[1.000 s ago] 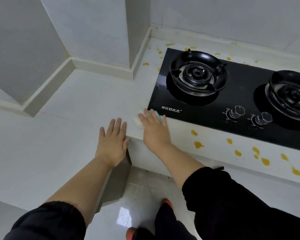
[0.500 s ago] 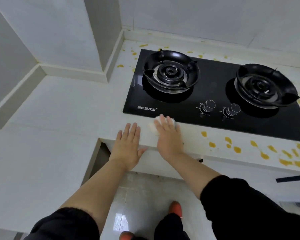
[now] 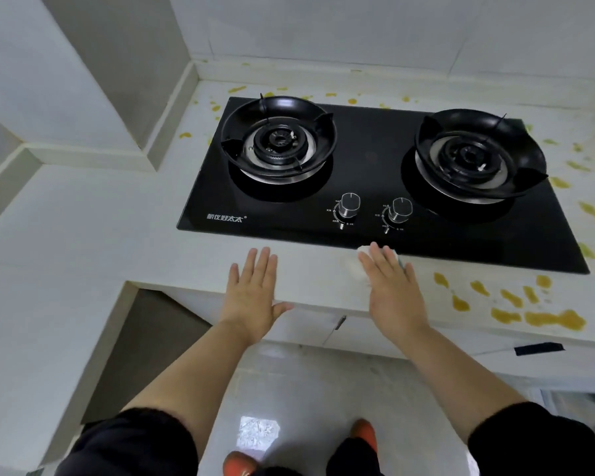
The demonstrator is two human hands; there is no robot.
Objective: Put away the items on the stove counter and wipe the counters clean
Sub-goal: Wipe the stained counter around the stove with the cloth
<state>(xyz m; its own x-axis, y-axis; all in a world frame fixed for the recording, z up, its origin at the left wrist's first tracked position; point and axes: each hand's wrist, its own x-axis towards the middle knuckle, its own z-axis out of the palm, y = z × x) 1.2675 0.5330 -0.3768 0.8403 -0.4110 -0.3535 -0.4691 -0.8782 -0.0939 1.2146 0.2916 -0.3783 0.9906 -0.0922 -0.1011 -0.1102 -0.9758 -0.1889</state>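
My right hand (image 3: 389, 290) lies flat on a white cloth (image 3: 356, 268) with a bit of teal at its edge, pressing it onto the white counter (image 3: 100, 218) just in front of the black two-burner gas stove (image 3: 375, 159). Most of the cloth is hidden under my palm. My left hand (image 3: 251, 297) rests flat on the counter's front edge to the left, fingers apart, holding nothing. Yellow stains (image 3: 536, 317) dot the counter strip right of my right hand, and more stains (image 3: 584, 211) spread along the stove's right side and back.
Two knobs (image 3: 349, 202) (image 3: 401, 208) sit at the stove's front, just beyond my right hand. A wall column (image 3: 145, 97) juts out at the back left. Below the counter edge are cabinet fronts (image 3: 337, 328) and a glossy tiled floor (image 3: 289, 389).
My right hand has slid the cloth to the right along the counter strip in front of the stove. My left hand has followed a little to the right, staying flat on the edge.
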